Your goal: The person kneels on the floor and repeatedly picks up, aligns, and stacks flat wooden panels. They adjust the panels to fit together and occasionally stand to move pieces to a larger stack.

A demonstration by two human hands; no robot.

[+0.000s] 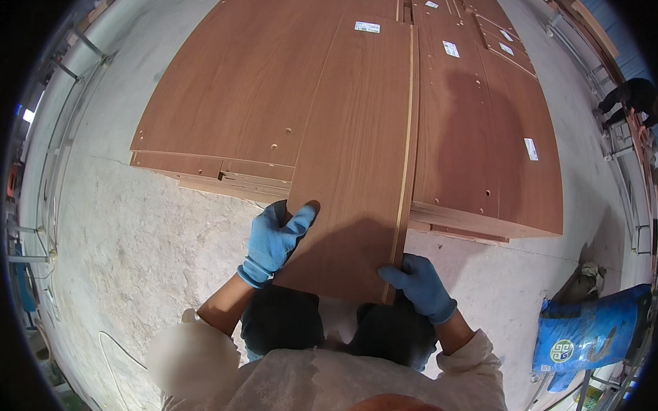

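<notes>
A long brown wood-grain panel (pixel 357 134) reaches from just above my knees out over the stacks ahead, with a white label near its far end. My left hand (pixel 275 236), in a blue glove with a dark thumb tip, grips its left edge near the close corner. On the opposite edge my right hand (pixel 422 283), gloved the same, has its thumb on top and its other fingers out of sight beside or below the board. Wide drilled boards (pixel 225 79) lie stacked under and left of the panel. More drilled boards (pixel 491 139) lie to its right.
A blue printed sack (pixel 592 334) lies at the lower right beside metal frames. Metal racks (pixel 56 145) line the left side. A person (pixel 633 100) bends over at the far right. A thin pale cable (pixel 117 365) lies on the concrete floor (pixel 124 249).
</notes>
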